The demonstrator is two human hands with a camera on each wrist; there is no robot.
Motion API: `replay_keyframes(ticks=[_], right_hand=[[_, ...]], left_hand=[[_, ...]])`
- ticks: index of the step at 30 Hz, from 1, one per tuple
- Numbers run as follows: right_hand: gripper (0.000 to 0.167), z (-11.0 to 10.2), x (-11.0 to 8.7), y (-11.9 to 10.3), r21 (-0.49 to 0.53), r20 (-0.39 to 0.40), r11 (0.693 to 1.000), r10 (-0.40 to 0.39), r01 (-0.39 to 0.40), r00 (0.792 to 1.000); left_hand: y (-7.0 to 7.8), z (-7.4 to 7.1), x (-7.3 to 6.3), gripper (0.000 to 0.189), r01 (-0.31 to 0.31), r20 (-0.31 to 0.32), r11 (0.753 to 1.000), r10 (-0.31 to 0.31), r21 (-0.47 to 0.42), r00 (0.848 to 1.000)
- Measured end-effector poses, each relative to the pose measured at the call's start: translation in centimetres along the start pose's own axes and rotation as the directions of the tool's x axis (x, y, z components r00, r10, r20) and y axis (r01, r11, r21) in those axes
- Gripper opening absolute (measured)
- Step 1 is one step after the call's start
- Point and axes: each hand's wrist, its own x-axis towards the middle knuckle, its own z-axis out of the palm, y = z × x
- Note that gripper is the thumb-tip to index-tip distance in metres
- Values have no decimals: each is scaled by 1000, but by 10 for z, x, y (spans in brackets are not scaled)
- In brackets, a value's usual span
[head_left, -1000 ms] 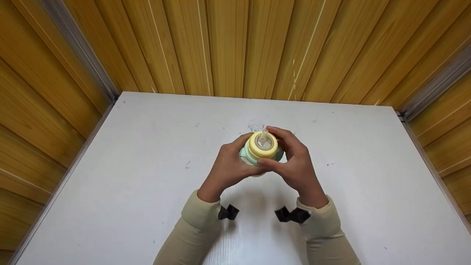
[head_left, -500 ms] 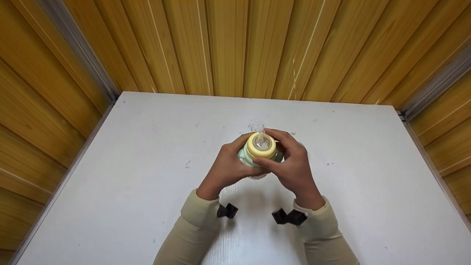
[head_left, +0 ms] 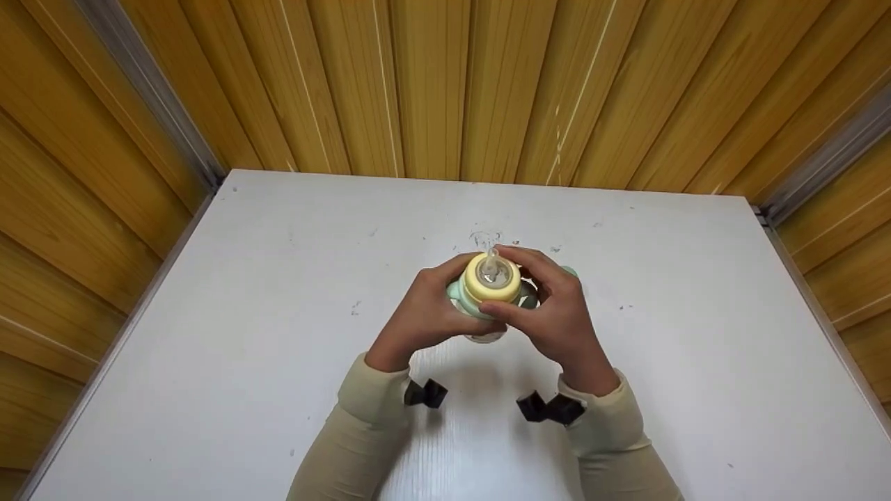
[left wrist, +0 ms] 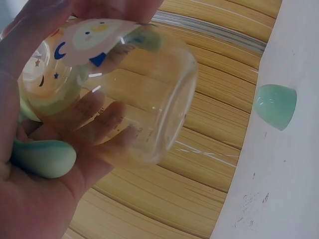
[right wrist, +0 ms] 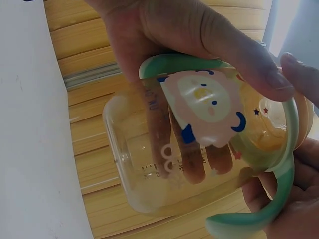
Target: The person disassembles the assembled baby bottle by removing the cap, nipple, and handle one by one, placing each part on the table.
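A baby bottle point(head_left: 493, 280) is held above the table, tilted, its clear nipple on top. It has a yellow collar, a green ring with two curved handles point(right wrist: 279, 199), and a see-through amber body point(left wrist: 139, 99) printed with a cartoon animal. My left hand point(head_left: 435, 309) grips the body, fingers wrapped behind it and showing through the wall. At the collar, my right hand point(head_left: 550, 306) holds on with the thumb in front and fingers behind. A green rounded cap point(left wrist: 275, 106) rests on the table, mostly hidden behind my right hand in the head view.
The white table point(head_left: 278, 292) carries faint scuffs. Wood-patterned panels point(head_left: 431, 90) stand behind it and at both sides, with grey metal posts point(head_left: 153, 83) at the corners. A black wrist mount point(head_left: 551, 408) sticks out from each sleeve.
The bottle has shifted slightly left and toward me in both hands. My right hand has moved a little left, so the edge of the green cap now shows beside it.
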Motion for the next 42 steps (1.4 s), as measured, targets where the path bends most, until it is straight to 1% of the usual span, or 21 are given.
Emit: replay_keyframes(ticks=[7, 15, 18, 22, 24, 27, 32, 35, 39, 42], right_hand=[[64, -2, -1, -1, -4, 24, 1000, 8, -8, 1000], [69, -2, 0, -1, -7, 34, 1000, 25, -24, 999], [70, -2, 0, -1, -30, 17, 1000, 9, -9, 1000], [70, 0, 2, 1, -85, -29, 996, -15, 12, 999], [69, 0, 2, 2, -109, -52, 994, -16, 10, 999], [67, 0, 2, 2, -135, -67, 991, -5, -4, 998], [63, 0, 2, 1, -131, -55, 991, 25, -32, 998], [62, 0, 2, 2, -107, -42, 993, 38, -42, 998], [60, -1, 2, 2, -54, -17, 998, 36, -37, 999], [60, -2, 2, 1, -34, -3, 999, 29, -29, 1000]], left_hand=[[1, -1, 0, 71, 3, 12, 1000, -3, -2, 1000], [1, -1, 0, 71, -5, 1, 1000, 5, 9, 1000], [1, 0, 1, 71, -7, -21, 999, 8, 31, 1000], [2, 2, 2, 71, -7, -73, 997, 12, 73, 997], [2, 3, 2, 71, -3, -94, 996, 12, 88, 995], [3, 4, 2, 70, 3, -107, 994, 8, 108, 994], [2, 6, 3, 73, 11, -102, 993, 1, 118, 995], [1, 5, 2, 73, 11, -92, 994, -1, 109, 996], [2, 4, 1, 72, 6, -69, 997, 0, 83, 998], [1, 4, 1, 71, 1, -52, 998, 2, 67, 999]])
